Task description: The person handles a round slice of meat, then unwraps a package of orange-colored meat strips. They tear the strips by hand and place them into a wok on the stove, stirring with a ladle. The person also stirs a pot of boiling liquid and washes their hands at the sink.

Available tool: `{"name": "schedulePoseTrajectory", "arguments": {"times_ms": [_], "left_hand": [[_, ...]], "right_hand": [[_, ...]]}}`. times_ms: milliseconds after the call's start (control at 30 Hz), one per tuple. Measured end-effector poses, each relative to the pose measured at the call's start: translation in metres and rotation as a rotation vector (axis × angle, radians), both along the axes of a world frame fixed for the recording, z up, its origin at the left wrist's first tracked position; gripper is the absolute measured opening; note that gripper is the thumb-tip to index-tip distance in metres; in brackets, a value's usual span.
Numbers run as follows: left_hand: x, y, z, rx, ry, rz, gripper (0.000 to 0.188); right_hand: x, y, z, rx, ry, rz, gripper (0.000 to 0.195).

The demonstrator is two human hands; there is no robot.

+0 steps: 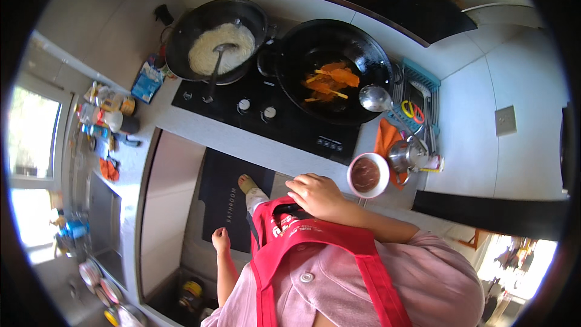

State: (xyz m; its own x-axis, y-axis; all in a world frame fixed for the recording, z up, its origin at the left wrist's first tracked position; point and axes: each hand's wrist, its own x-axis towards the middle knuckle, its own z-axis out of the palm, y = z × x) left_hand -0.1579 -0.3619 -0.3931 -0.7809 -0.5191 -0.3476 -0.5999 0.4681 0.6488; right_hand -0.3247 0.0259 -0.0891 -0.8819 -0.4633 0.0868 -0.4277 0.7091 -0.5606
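Note:
My right hand (pixel 313 193) is in front of the red apron (pixel 327 236), palm down, its fingers slightly apart and nothing in them. Lower left, my left hand (pixel 221 239) hangs beside my body, fingers curled, with nothing visible in it. On the black cooktop (pixel 213 104), the left wok (pixel 181 41) holds pale noodles (pixel 204 56) in liquid with a ladle (pixel 218 63) in it. Orange pieces with pale sticks (pixel 336 77) lie in oil in the right wok (pixel 295 36). A metal ladle (pixel 376 98) rests across its right rim.
Right of the cooktop are a bowl of reddish-brown paste (pixel 366 176), an orange cloth (pixel 386 136), a metal pot (pixel 404 156) and a blue rack (pixel 420 72) with scissors (pixel 412 111). Bottles (pixel 106 118), a blue packet (pixel 148 80) and a sink (pixel 106 227) are at left.

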Motion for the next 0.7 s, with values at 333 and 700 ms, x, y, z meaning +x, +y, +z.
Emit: {"name": "schedulePoseTrajectory", "arguments": {"times_ms": [333,700], "left_hand": [[0.352,0.174,-0.042,-0.152,-0.601,-0.170,0.031],[0.346,0.342,0.021,0.044,-0.071,0.226,0.027]], "right_hand": [[0.102,0.144,-0.017,-0.118,-0.177,0.205,0.015],[0.282,0.336,-0.127,0.159,-0.329,0.277,0.019]]}}
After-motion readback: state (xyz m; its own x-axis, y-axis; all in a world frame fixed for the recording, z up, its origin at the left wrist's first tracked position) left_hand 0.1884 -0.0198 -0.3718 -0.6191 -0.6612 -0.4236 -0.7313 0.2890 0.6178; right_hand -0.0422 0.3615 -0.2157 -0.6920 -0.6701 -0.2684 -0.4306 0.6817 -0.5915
